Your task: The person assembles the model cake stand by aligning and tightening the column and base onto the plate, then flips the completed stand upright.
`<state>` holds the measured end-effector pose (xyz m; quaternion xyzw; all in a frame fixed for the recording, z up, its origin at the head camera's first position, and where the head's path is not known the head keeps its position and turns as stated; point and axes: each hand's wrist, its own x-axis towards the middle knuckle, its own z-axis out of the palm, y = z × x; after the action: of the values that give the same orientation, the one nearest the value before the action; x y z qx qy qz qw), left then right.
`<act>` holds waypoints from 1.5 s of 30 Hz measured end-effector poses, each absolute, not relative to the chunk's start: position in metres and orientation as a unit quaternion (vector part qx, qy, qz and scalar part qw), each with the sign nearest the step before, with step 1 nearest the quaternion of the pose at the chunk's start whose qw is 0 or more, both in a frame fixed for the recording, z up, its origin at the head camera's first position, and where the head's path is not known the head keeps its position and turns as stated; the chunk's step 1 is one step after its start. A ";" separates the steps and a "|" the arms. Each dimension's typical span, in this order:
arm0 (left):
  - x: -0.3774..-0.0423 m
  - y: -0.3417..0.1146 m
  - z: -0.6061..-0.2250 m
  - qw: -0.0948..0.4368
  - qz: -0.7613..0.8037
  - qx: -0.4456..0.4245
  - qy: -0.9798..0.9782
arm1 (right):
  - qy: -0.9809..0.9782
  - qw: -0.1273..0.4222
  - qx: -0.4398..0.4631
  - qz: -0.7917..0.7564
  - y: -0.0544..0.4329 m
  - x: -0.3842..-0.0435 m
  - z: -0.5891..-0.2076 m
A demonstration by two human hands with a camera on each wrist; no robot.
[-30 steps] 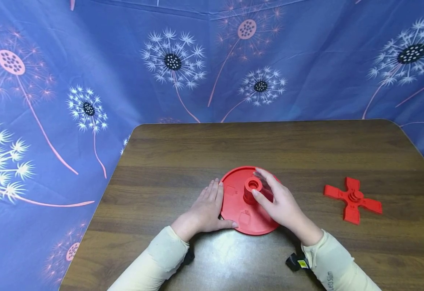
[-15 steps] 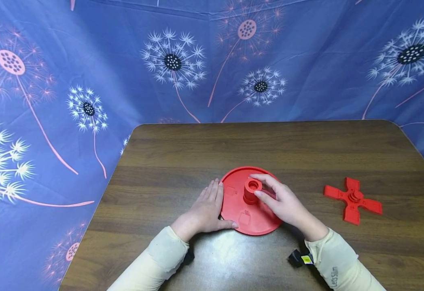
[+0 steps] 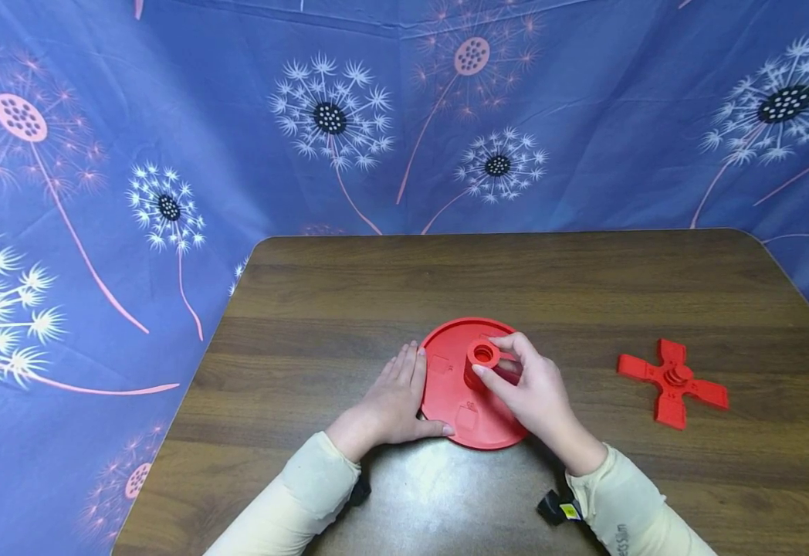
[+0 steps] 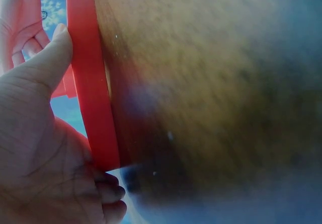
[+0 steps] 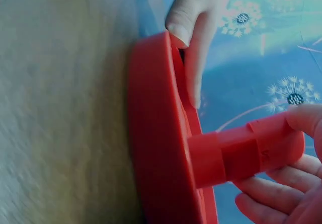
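A round red disc with a raised rim lies on the table in the head view. From its middle rises a hollow red cylinder, its round opening facing up. My right hand pinches the cylinder near its top, with the thumb on the near side and a finger on the far side. In the right wrist view, this cylinder has stepped sections, its upper end between thumb and fingers. My left hand rests against the disc's left edge, fingers straight, thumb over the near rim.
A red four-armed cross with a round hub lies on the wooden table, right of the disc. Behind the table hangs a blue cloth printed with dandelions.
My right hand drew slightly right with its thumb along the cylinder's right side, then came back left, its thumb now on the near side. My left hand, the disc and the cross stay put.
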<state>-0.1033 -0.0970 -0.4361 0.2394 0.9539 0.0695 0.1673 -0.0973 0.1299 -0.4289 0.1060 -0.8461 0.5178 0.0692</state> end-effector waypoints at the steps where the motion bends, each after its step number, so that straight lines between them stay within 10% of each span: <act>1: -0.103 -0.097 -0.436 0.168 0.071 0.239 0.954 | -0.848 0.075 0.098 0.516 0.128 -0.097 -0.429; 19: -0.104 -0.096 -0.437 0.168 0.080 0.240 0.953 | -0.852 0.092 0.113 0.502 0.132 -0.097 -0.429; 31: -0.104 -0.096 -0.437 0.171 0.082 0.238 0.953 | -0.761 -0.092 0.275 0.581 0.157 -0.119 -0.431; 45: -0.105 -0.097 -0.436 0.172 0.091 0.237 0.952 | -0.768 -0.022 0.252 0.588 0.148 -0.114 -0.437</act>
<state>-0.1045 -0.0968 -0.4359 0.2368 0.9519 0.0907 0.1723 -0.1137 0.1476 -0.4365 0.2517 -0.7682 0.5883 -0.0216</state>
